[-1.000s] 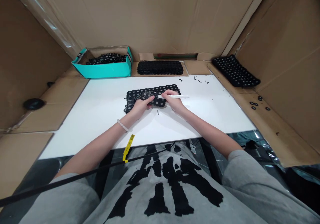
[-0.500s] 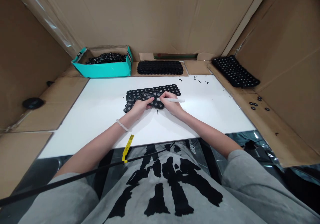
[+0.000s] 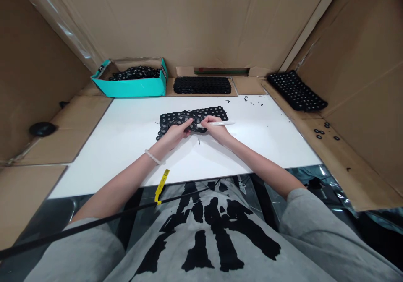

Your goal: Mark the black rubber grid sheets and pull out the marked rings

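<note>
A black sheet dotted with rows of round holes [image 3: 214, 112] lies on the white board [image 3: 258, 147] in front of me. Its near part is lifted or folded toward me; whether that is a second piece, I cannot tell. My left hand [image 3: 175, 135] is closed on this near part, thumb on top and fingers partly hidden beneath. In my right hand [image 3: 216, 130] is a slim white pen-like tool [image 3: 225, 123], pinched like a pencil. Its tip points left onto the black sheet, close to my left thumb. A short black scrap [image 3: 199, 141] rests just below on the board.
A turquoise box [image 3: 135, 88] full of black ring pieces stands at the back left. Behind the board lies a stack of black sheets [image 3: 202, 85]. Another holed sheet [image 3: 297, 91] and several loose rings [image 3: 319, 137] are at right. A black round object [image 3: 43, 129] sits at left.
The near part of the black sheet has tipped and its lower edge sits slightly higher. My left thumb has shifted a little, and the pen-like tool has turned slightly. Both hands keep their hold.
</note>
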Available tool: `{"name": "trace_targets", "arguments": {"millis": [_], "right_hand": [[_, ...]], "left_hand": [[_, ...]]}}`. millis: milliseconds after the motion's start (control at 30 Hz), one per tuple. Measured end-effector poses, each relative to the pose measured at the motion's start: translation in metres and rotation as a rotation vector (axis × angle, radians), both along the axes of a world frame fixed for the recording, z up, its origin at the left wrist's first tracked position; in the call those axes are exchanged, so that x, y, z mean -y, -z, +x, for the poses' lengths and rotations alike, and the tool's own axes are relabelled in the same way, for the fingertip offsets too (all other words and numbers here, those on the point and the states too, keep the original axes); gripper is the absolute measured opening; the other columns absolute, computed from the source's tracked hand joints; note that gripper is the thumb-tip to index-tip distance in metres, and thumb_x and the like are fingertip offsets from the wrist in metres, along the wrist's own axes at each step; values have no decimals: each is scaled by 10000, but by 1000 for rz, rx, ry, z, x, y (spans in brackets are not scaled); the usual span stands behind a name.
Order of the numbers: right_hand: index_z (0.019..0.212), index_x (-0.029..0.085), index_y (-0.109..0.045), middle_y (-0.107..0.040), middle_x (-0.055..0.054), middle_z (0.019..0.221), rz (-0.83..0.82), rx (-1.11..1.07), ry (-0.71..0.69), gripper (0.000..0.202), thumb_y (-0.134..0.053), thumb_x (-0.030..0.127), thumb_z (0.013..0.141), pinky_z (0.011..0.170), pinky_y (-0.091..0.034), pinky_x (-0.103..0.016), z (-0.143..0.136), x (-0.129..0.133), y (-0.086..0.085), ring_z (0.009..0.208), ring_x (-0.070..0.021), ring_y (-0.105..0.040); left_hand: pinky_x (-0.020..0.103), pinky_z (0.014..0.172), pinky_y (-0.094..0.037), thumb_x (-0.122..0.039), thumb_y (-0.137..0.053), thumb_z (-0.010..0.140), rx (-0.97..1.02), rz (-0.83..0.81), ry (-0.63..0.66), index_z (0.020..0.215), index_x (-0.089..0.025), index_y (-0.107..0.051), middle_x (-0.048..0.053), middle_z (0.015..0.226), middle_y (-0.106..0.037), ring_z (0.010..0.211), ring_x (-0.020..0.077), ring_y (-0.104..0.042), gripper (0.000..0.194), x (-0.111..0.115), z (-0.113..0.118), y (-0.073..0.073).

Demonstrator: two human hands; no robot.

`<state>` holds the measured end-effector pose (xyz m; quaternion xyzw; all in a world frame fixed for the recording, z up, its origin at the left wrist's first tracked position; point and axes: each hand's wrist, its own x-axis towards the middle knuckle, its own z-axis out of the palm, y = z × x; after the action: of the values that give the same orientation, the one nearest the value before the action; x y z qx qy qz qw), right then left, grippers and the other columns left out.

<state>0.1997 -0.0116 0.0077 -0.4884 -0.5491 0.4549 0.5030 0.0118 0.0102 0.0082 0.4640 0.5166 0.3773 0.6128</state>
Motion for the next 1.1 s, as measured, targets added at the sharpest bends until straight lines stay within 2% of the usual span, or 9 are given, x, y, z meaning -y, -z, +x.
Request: {"name": "trace_targets", "arguments": {"millis": [133,233,333,400,567,767,833,1000,1100], "right_hand": [[647,196,-583,-599,20,676,12,6,20,158,-612,332,723,652,-377,-265,2,2,-2,693,-141,-517],[640,198,-578,-603,17,676,2,27,7,149,-605,321,719,660,-379,-270,4,2,-6,692,-144,-523],[630,198,-571,-593,18,673,8,79,10,154,-597,322,717,659,-373,-271,4,2,-8,688,-144,-510],[633,197,-570,-590,18,677,16,101,8,156,-592,323,720,665,-372,-271,4,3,-9,695,-144,-507],[648,198,-554,-588,21,692,98,197,20,168,-576,326,755,672,-361,-270,0,12,-10,712,-144,-510],[666,199,-541,-581,20,696,182,309,36,195,-543,338,803,685,-358,-276,-3,16,-9,717,-144,-511],[666,199,-556,-579,16,694,154,250,37,198,-569,358,781,692,-375,-276,1,10,-8,723,-147,-514],[672,201,-535,-554,20,716,-19,-104,7,254,-628,433,718,681,-431,-261,10,0,-12,713,-134,-517],[667,200,-529,-549,22,711,-19,-128,-3,259,-643,430,701,674,-439,-256,8,1,-16,703,-126,-510]], "left_hand": [[297,551,-328,-567,-796,661,-252,60,88,456,-183,-566,39,502,-533,536,140,-455,492,-1,-7,-2],[306,513,-286,-571,-788,665,-364,95,70,412,-207,-535,30,451,-477,490,149,-421,510,1,-10,-4],[311,475,-203,-560,-798,660,-409,63,48,413,-216,-535,8,392,-393,419,134,-327,499,2,-11,-5],[304,471,-189,-568,-805,650,-401,60,39,412,-215,-530,10,381,-404,419,130,-311,507,2,-11,-3],[290,503,-256,-619,-796,630,-373,47,32,403,-207,-511,18,424,-463,484,140,-375,551,2,-10,2],[296,544,-298,-543,-825,637,-328,12,73,403,-194,-497,15,454,-464,508,131,-388,533,5,-7,-9],[296,555,-325,-502,-814,663,-240,26,92,452,-178,-560,34,490,-513,526,138,-430,463,4,-6,-10],[306,562,-378,-426,-785,700,-80,169,46,563,-156,-649,62,569,-593,537,149,-490,332,4,-5,-3],[318,567,-405,-424,-807,679,-1,126,16,621,-146,-681,76,621,-637,560,164,-524,310,5,-1,1]]}}
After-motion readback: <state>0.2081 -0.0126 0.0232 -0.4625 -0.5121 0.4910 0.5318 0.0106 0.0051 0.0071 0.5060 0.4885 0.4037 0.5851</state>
